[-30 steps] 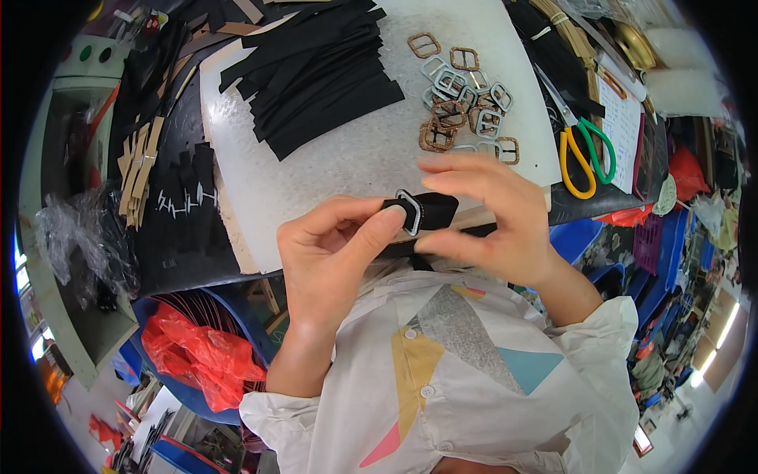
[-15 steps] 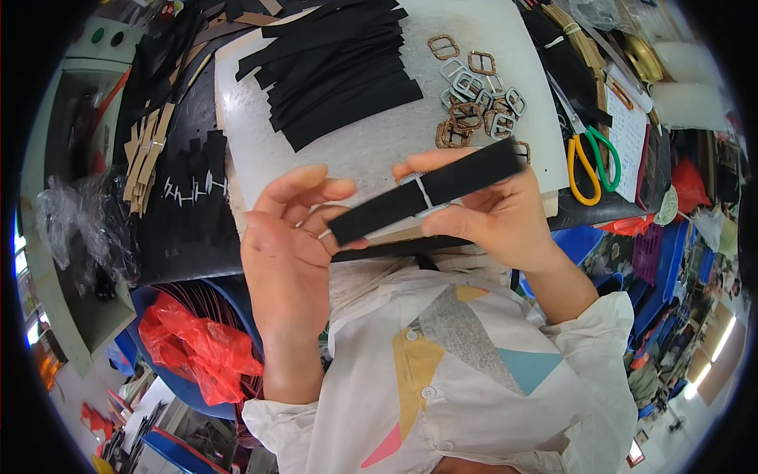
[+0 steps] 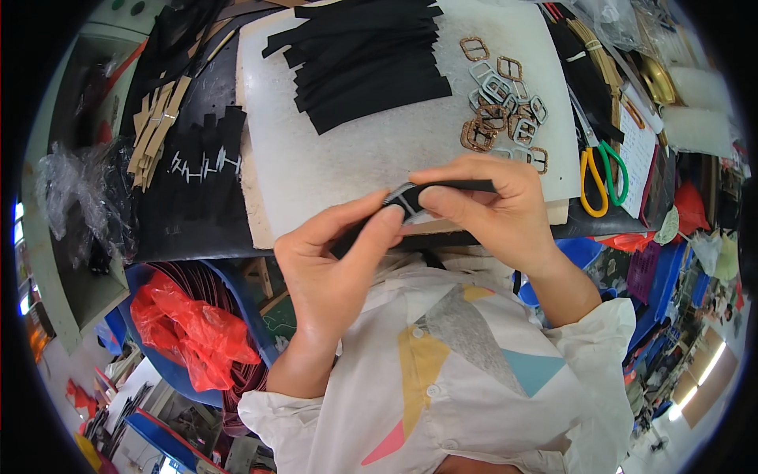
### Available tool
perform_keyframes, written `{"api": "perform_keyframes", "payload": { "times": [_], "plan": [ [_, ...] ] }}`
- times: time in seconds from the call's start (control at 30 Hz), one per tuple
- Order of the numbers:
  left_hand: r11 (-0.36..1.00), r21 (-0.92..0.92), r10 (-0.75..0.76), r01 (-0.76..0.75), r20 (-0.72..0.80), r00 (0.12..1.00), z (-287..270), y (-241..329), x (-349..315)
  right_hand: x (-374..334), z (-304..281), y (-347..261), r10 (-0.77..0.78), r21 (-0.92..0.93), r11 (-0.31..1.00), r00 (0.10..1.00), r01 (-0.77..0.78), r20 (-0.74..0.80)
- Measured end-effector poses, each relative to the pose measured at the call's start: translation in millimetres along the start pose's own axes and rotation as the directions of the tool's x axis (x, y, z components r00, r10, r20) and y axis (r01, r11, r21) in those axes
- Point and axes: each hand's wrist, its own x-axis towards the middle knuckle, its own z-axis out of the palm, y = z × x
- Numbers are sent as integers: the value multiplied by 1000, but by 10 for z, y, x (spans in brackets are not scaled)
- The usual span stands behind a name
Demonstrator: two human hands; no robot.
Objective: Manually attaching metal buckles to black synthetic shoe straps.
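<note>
left hand: grip is closed, thumb and fingers pinching the near end of a black strap, right at the metal buckle

right hand: grip also closed on the same strap, thumb on the near side, fingers curled over the top, just right of the buckle

black strap: held up between both hands, just above the near edge of the white board, running roughly left to right; the buckle sits on it between the two thumbs

buckle: silvery, rectangular, looks threaded on the strap, can't tell exactly how

pile of black strips: fanned out on the far part of the board, well apart from the hands

loose buckles: small heap, some coppery, some silvery, at the board's far right, near the right hand but not touching

scissors: yellow and green handles, lying just right of the board on the worktop

red plastic bag: down low on the left, below the worktop edge

shirt: white with coloured triangles, fills the bottom
</note>
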Motion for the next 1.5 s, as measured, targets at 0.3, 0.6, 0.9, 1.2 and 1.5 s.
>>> {"api": "perform_keyframes", "payload": {
  "times": [0.3, 0.6, 0.9, 1.2, 1.5],
  "plan": [
    [594, 791, 624, -143, -342, 702, -1013, -291, 676, 906, 106, 152, -531, -732, 517, 837, 444, 133],
    [908, 321, 363, -268, -286, 887, -606, -164, 350, 645, 118, -32, -568, -481, 615, 774, 625, 280],
    [944, -328, -15, 43, 88, 996, -6, 28, 320, 7, -66, 5, -429, -151, 878, 887, 453, 169],
    [884, 156, 377, -441, 322, 869, 480, -139, 355, -561, -293, 171, -110, -39, 994, 930, 103, -350],
    [283, 562, 701, -777, 431, 568, 907, -211, 804, -547, -495, 270, -197, -155, 978, 850, 138, -488]
  ]
}}
